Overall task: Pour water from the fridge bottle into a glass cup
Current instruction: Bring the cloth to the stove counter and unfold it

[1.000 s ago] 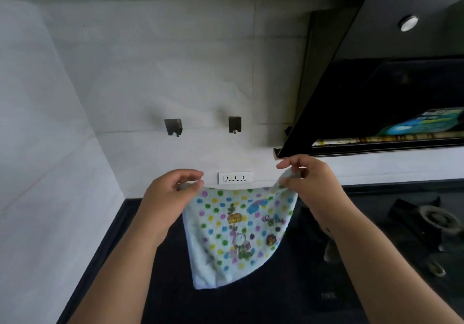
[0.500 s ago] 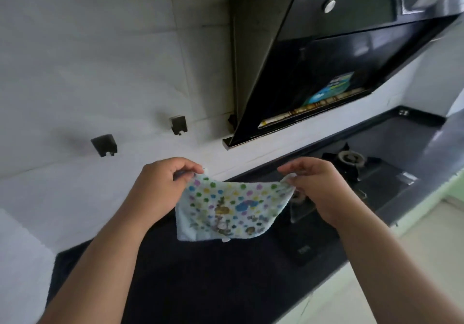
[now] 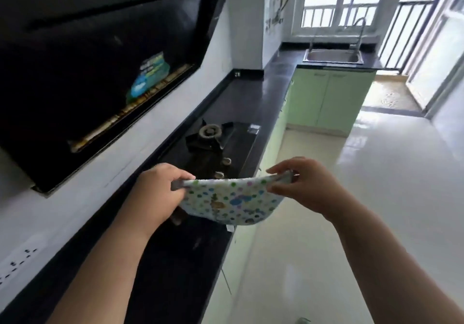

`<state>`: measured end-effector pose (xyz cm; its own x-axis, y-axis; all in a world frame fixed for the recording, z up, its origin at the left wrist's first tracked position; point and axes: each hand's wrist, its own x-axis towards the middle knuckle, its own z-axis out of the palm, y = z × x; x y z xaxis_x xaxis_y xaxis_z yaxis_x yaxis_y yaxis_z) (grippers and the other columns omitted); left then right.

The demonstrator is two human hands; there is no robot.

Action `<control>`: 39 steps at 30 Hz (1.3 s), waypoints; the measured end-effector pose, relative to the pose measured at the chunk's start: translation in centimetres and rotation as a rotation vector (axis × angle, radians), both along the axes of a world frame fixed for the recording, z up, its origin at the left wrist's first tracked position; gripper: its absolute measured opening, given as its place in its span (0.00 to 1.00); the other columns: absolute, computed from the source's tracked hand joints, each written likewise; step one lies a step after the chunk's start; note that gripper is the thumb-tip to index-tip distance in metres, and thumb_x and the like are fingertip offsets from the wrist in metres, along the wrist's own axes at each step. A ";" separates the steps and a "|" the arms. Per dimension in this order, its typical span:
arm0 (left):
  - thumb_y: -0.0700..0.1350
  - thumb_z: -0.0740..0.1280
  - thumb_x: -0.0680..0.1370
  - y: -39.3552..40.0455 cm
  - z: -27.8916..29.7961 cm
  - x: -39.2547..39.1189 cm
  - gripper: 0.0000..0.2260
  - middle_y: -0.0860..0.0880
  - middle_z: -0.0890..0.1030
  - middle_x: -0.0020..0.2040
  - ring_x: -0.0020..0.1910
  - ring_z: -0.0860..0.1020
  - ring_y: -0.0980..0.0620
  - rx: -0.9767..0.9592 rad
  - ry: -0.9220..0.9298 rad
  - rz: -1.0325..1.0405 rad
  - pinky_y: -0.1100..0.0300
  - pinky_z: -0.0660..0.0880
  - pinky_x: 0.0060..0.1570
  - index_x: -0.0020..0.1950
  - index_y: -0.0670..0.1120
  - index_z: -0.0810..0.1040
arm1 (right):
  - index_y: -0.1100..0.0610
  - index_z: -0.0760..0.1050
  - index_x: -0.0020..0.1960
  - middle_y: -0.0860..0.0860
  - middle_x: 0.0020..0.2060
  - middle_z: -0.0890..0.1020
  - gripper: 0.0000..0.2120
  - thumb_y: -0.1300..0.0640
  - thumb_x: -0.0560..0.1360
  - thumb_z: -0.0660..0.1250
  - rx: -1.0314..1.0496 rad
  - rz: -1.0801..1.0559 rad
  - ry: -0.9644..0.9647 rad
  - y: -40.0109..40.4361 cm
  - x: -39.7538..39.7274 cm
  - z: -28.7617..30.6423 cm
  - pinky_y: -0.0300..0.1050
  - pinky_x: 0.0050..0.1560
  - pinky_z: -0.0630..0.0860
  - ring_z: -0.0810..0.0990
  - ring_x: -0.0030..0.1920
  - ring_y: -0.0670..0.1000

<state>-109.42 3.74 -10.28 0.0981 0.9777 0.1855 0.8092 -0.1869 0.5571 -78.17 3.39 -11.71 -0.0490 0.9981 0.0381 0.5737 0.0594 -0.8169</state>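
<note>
Holding a small dotted cloth (image 3: 232,202) stretched between them, the left hand (image 3: 157,193) and the right hand (image 3: 305,188) are each pinching one upper corner, fingers curled and thumb clamped on the fabric, the cloth sagging in a soft curve beneath and between the two. Item, cloth: light, limp, not fragile, likely absorbent; it is hanging free, touching nothing but the fingers. Item, fridge bottle: not showing anywhere in view, nor any fridge. Item, glass cup: not showing either. Handling of these is a judgement only: a chilled bottle is likely turning damp and slippery, so a full wrap round the middle of its body is advisable; a glass cup is rigid, smooth and breakable, best taken low round its wall. Item, hob (image 3: 213,139): sitting just beyond the left hand, set into the dark countertop (image 3: 253,93), burner bare, no pot on it. Item, range hood (image 3: 100,60): hanging above and left of the left hand. Item, sink (image 3: 334,56): lying far ahead of the right hand under the window, basin contents too small to tell. Item, green cabinets (image 3: 331,98): standing below the sink.
</note>
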 end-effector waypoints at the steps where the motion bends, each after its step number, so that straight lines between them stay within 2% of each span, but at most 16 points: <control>1: 0.36 0.75 0.74 1.8 -0.4 2.1 0.13 0.56 0.82 0.50 0.48 0.80 0.61 0.026 0.007 -0.013 0.69 0.75 0.47 0.51 0.54 0.88 | 0.46 0.88 0.50 0.43 0.46 0.80 0.12 0.57 0.69 0.81 0.002 -0.022 -0.056 0.8 2.1 -0.1 0.44 0.49 0.80 0.81 0.47 0.50; 4: 0.38 0.75 0.74 6.3 -1.1 9.0 0.12 0.58 0.84 0.46 0.50 0.77 0.52 0.145 0.081 -0.032 0.58 0.76 0.49 0.49 0.55 0.87 | 0.48 0.88 0.50 0.42 0.44 0.77 0.07 0.58 0.74 0.77 0.043 -0.125 -0.166 3.7 8.4 -0.4 0.32 0.43 0.70 0.78 0.45 0.47; 6: 0.40 0.76 0.73 8.9 -1.2 13.2 0.11 0.59 0.85 0.45 0.53 0.75 0.48 0.199 0.106 -0.007 0.50 0.76 0.52 0.48 0.56 0.87 | 0.48 0.87 0.50 0.41 0.43 0.76 0.06 0.57 0.75 0.75 0.077 -0.187 -0.198 5.7 12.3 -0.3 0.32 0.42 0.69 0.77 0.44 0.45; 8: 0.41 0.75 0.74 11.4 -1.5 16.8 0.11 0.59 0.84 0.44 0.53 0.77 0.47 0.192 0.042 -0.013 0.48 0.79 0.52 0.47 0.58 0.85 | 0.47 0.86 0.50 0.39 0.43 0.76 0.05 0.55 0.77 0.73 0.104 -0.221 -0.221 7.6 15.7 0.0 0.37 0.43 0.70 0.77 0.45 0.45; 10: 0.42 0.72 0.77 14.0 -1.9 20.1 0.09 0.61 0.84 0.40 0.46 0.81 0.56 0.090 -0.131 -0.042 0.51 0.82 0.42 0.47 0.58 0.84 | 0.47 0.85 0.51 0.40 0.43 0.79 0.05 0.55 0.78 0.71 0.102 -0.243 -0.227 9.4 18.8 0.5 0.38 0.42 0.70 0.78 0.47 0.47; 11: 0.43 0.71 0.79 15.2 -2.0 21.6 0.09 0.62 0.83 0.38 0.40 0.81 0.61 0.038 -0.196 -0.057 0.58 0.81 0.36 0.48 0.58 0.84 | 0.47 0.84 0.52 0.42 0.44 0.80 0.06 0.55 0.78 0.70 0.093 -0.254 -0.222 10.4 20.2 0.6 0.36 0.41 0.70 0.79 0.47 0.47; 13: 0.42 0.72 0.79 17.7 -2.5 24.1 0.08 0.64 0.83 0.35 0.33 0.79 0.63 -0.025 -0.273 -0.106 0.68 0.75 0.32 0.48 0.57 0.85 | 0.47 0.84 0.52 0.43 0.44 0.83 0.07 0.56 0.79 0.69 0.083 -0.280 -0.216 12.2 22.9 0.6 0.34 0.42 0.72 0.80 0.47 0.47; 14: 0.42 0.72 0.79 18.9 -2.8 25.2 0.09 0.62 0.84 0.36 0.33 0.81 0.59 -0.069 -0.311 -0.132 0.67 0.78 0.35 0.48 0.57 0.86 | 0.47 0.84 0.52 0.43 0.45 0.84 0.07 0.56 0.79 0.69 0.081 -0.298 -0.211 13.1 24.1 0.5 0.36 0.43 0.73 0.81 0.47 0.46; 16: 0.43 0.73 0.78 21.5 -3.2 27.4 0.09 0.53 0.87 0.39 0.40 0.84 0.46 -0.157 -0.370 -0.167 0.50 0.84 0.46 0.50 0.58 0.86 | 0.47 0.84 0.52 0.43 0.45 0.85 0.06 0.56 0.79 0.69 0.069 -0.325 -0.192 15.0 26.4 0.1 0.37 0.45 0.74 0.82 0.48 0.46; 18: 0.43 0.74 0.77 24.2 -3.6 29.5 0.08 0.49 0.87 0.39 0.43 0.85 0.43 -0.184 -0.411 -0.163 0.43 0.84 0.50 0.51 0.57 0.87 | 0.47 0.85 0.52 0.42 0.45 0.85 0.07 0.56 0.79 0.69 0.051 -0.339 -0.188 17.3 28.4 -0.4 0.34 0.44 0.73 0.82 0.48 0.44; 21: 0.41 0.74 0.77 28.8 -4.5 32.5 0.07 0.50 0.87 0.38 0.42 0.86 0.46 -0.208 -0.458 -0.172 0.46 0.83 0.49 0.49 0.54 0.87 | 0.47 0.85 0.51 0.41 0.45 0.85 0.07 0.56 0.78 0.69 0.029 -0.362 -0.190 21.2 31.1 -1.3 0.32 0.43 0.72 0.81 0.47 0.40; 24: 0.42 0.74 0.77 34.6 -5.5 35.4 0.07 0.51 0.87 0.37 0.41 0.85 0.46 -0.241 -0.470 -0.203 0.46 0.83 0.46 0.49 0.54 0.87 | 0.48 0.86 0.51 0.42 0.45 0.86 0.07 0.57 0.78 0.70 -0.003 -0.385 -0.193 26.0 33.6 -2.1 0.36 0.46 0.74 0.81 0.48 0.41; 27: 0.42 0.75 0.77 40.9 -6.0 38.4 0.07 0.55 0.86 0.37 0.39 0.84 0.58 -0.240 -0.482 -0.215 0.55 0.82 0.44 0.46 0.55 0.87 | 0.49 0.86 0.51 0.42 0.45 0.86 0.07 0.56 0.78 0.70 -0.030 -0.393 -0.223 31.6 35.8 -2.2 0.36 0.46 0.74 0.81 0.48 0.42; 32: 0.45 0.76 0.77 52.6 -5.5 42.8 0.05 0.60 0.85 0.36 0.39 0.83 0.62 -0.239 -0.460 -0.247 0.66 0.78 0.39 0.45 0.56 0.87 | 0.46 0.85 0.49 0.40 0.44 0.86 0.07 0.57 0.77 0.70 -0.060 -0.426 -0.276 42.7 39.8 -0.8 0.29 0.44 0.71 0.80 0.46 0.37; 36: 0.47 0.75 0.77 60.5 -4.4 44.6 0.03 0.62 0.83 0.34 0.35 0.80 0.65 -0.186 -0.375 -0.224 0.72 0.72 0.32 0.46 0.55 0.86 | 0.46 0.85 0.46 0.39 0.42 0.85 0.07 0.57 0.77 0.71 -0.025 -0.454 -0.241 51.7 41.8 -0.3 0.30 0.41 0.70 0.79 0.44 0.36; 39: 0.47 0.75 0.78 65.4 -3.9 44.5 0.04 0.59 0.84 0.36 0.39 0.81 0.65 -0.187 -0.301 -0.174 0.73 0.74 0.33 0.47 0.57 0.86 | 0.45 0.85 0.45 0.40 0.40 0.85 0.07 0.57 0.76 0.72 -0.029 -0.413 -0.215 58.0 42.2 -0.5 0.34 0.39 0.71 0.80 0.43 0.38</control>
